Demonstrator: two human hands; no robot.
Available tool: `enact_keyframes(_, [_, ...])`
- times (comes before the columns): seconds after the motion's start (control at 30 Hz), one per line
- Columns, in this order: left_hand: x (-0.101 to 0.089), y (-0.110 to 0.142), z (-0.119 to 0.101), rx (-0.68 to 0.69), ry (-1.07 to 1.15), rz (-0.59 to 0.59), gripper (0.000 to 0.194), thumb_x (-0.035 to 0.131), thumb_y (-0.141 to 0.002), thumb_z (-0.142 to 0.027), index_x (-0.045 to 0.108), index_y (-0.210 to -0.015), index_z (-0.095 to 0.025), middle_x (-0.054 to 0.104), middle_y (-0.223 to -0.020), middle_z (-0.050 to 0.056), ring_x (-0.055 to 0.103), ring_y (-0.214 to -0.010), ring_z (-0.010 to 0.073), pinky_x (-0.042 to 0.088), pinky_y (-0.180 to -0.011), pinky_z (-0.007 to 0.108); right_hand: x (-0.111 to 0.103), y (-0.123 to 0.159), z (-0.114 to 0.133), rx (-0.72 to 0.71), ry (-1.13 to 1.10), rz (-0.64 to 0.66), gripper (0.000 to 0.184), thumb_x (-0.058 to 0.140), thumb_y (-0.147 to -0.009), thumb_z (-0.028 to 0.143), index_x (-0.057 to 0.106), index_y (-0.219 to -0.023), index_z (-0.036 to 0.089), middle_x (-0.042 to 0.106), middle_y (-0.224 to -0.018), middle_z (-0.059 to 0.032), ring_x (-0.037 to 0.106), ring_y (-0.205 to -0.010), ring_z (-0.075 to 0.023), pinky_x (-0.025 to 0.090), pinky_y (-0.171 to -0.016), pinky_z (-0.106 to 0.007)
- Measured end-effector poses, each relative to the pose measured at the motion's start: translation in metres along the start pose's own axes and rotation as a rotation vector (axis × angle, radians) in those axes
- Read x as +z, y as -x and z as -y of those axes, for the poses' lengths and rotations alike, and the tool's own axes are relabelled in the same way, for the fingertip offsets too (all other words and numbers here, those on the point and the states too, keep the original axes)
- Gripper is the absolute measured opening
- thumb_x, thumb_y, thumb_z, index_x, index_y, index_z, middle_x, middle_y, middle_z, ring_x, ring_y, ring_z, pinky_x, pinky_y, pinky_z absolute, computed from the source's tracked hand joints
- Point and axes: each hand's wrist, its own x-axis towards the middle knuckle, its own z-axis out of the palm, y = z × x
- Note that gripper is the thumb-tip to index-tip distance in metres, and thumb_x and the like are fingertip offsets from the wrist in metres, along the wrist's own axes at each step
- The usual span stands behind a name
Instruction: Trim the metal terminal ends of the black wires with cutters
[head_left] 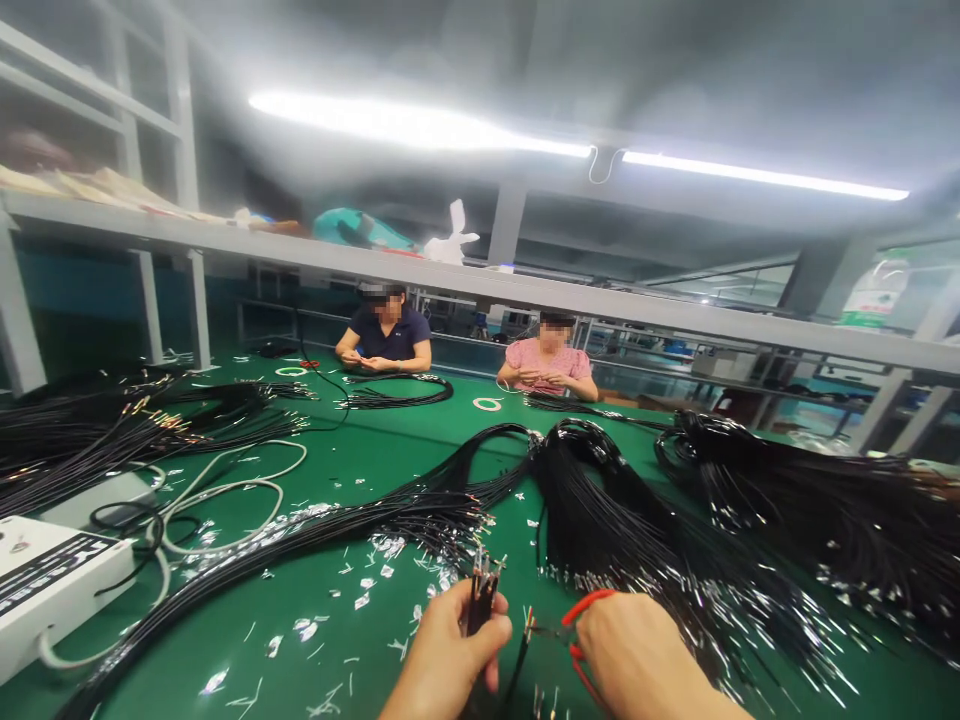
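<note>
My left hand is closed round a small bunch of black wires whose stripped ends stick up above the fingers. My right hand grips a red-handled cutting tool, its tip pointing left towards a single wire end beside the bunch. Both hands are low in the view, over the green table. A long bundle of black wires runs from the left towards my hands.
Large heaps of black wires lie to the right, and others to the left. A white box with white cable sits at left. Scraps of cut insulation litter the table. Two people sit across the table.
</note>
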Motion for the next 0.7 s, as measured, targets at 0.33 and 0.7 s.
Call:
enact_keyframes(0.33, [0.002,-0.003,0.012,-0.023,-0.036,-0.01,0.035,0.069,-0.061,-0.046,0.057,-0.072,-0.015,0.038,-0.041,-0.011,0.029,-0.031,0.0039,0.021,-0.034,0.019,-0.019,0.007,0.018,-0.053,0.004,0.015,0.029,0.054,-0.051,-0.011,0.066,-0.046,0.015,0.065,-0.042,-0.0058,0.061,-0.036,-0.026,0.041,-0.028,-0.029])
enact_keyframes(0.7, [-0.001,-0.003,0.008,-0.027,-0.042,0.088,0.048,0.065,-0.06,-0.06,0.051,-0.075,-0.016,0.036,-0.034,-0.012,0.027,-0.03,0.0036,0.017,-0.038,0.019,-0.031,-0.003,0.021,-0.093,-0.036,0.152,0.026,0.058,-0.051,-0.013,0.071,-0.053,0.01,0.069,-0.048,-0.0111,0.061,-0.035,-0.0287,0.051,-0.034,-0.04])
